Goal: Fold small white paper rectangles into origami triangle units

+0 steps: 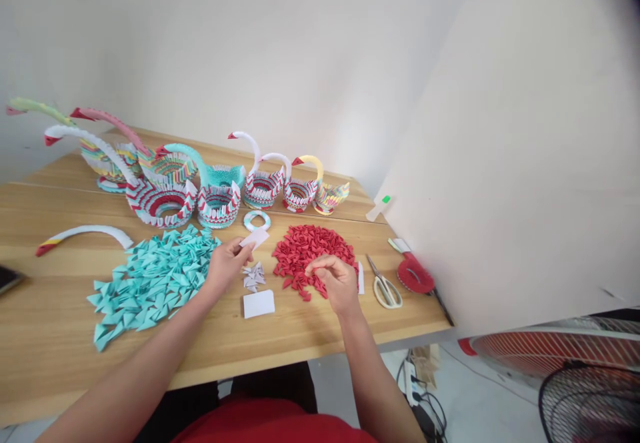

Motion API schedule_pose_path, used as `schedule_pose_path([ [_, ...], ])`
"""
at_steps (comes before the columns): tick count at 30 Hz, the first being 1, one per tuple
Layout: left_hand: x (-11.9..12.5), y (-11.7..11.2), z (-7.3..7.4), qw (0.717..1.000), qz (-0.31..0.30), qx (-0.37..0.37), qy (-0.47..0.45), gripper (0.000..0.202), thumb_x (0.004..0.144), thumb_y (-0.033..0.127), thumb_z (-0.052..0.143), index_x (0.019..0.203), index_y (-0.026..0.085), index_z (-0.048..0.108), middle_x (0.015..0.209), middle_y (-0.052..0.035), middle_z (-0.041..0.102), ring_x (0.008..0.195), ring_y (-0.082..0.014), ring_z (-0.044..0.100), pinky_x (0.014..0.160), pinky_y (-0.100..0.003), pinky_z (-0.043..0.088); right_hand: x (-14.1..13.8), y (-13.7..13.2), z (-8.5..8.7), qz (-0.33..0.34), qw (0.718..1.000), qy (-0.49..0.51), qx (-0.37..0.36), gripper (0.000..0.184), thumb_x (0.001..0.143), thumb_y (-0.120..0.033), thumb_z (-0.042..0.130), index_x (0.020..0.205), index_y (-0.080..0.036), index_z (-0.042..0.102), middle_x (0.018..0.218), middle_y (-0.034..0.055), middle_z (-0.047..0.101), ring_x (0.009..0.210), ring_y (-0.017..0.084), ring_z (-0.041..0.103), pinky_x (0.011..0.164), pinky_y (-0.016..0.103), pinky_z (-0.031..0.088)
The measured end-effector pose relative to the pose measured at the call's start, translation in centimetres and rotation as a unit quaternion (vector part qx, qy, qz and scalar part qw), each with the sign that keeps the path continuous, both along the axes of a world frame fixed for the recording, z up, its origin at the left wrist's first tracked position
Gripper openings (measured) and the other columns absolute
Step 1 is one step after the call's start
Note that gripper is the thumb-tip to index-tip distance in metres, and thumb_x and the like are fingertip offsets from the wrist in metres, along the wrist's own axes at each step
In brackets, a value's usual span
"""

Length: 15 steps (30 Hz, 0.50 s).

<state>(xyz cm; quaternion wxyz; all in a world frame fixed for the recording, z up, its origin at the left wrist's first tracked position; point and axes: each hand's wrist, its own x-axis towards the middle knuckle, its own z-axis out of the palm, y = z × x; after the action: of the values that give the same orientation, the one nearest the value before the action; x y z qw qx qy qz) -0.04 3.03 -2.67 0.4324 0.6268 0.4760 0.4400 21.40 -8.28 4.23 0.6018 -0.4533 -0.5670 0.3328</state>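
Note:
My left hand [227, 263] pinches a small white paper rectangle [256, 237] between thumb and fingers. Over the near part of the pile of red folded paper triangles [320, 246], my right hand [337, 279] is closed with thumb and fingertips together; whatever they hold, if anything, is too small to make out. Between the hands lie a small heap of pale grey folded triangles [254, 277] and a stack of white paper rectangles [259, 303]. A large pile of turquoise folded triangles [160, 273] spreads left of my left hand.
Several folded-paper swans [163, 196] stand along the back. A turquoise-and-white paper ring [257, 221] lies before them, and a loose swan neck [90, 231] at left. Scissors [385, 289] and a red roll-shaped item [416, 276] lie at right. Fans [590, 389] stand beyond the table's edge.

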Motion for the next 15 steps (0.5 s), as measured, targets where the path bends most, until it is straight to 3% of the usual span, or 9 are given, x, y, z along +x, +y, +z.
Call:
schedule_pose_path([
  [4, 0.0, 0.1, 0.0, 1.0, 0.001, 0.002, -0.007, 0.034, 0.08, 0.047, 0.055, 0.065, 0.017, 0.059, 0.058, -0.0025, 0.061, 0.05, -0.0143, 0.051, 0.049, -0.023, 0.036, -0.5, -0.2, -0.2, -0.012, 0.999, -0.048, -0.012, 0.011, 0.081, -0.027, 0.063, 0.072, -0.022, 0.065, 0.068, 0.0008, 0.067, 0.062, 0.015, 0.062, 0.059, 0.028, 0.051],
  [10, -0.1, 0.1, 0.0, 1.0, 0.005, 0.01, -0.02, 0.034, 0.079, 0.047, 0.056, 0.063, 0.017, 0.059, 0.055, -0.002, 0.061, 0.048, -0.0137, 0.05, 0.049, -0.023, 0.035, -0.7, -0.7, -3.2, 0.0, 0.99, -0.108, -0.094, 0.013, 0.085, -0.027, 0.057, 0.084, -0.024, 0.069, 0.075, 0.0015, 0.07, 0.064, 0.014, 0.062, 0.053, 0.024, 0.049],
  [15, 0.0, 0.1, 0.0, 1.0, 0.002, 0.01, -0.019, 0.034, 0.079, 0.046, 0.055, 0.063, 0.017, 0.058, 0.056, -0.0017, 0.061, 0.048, -0.0135, 0.052, 0.049, -0.022, 0.036, 0.2, -0.9, -4.5, -0.083, 0.984, -0.138, -0.071, 0.018, 0.088, -0.032, 0.053, 0.083, -0.022, 0.068, 0.07, 0.0013, 0.069, 0.063, 0.015, 0.063, 0.057, 0.026, 0.052],
])
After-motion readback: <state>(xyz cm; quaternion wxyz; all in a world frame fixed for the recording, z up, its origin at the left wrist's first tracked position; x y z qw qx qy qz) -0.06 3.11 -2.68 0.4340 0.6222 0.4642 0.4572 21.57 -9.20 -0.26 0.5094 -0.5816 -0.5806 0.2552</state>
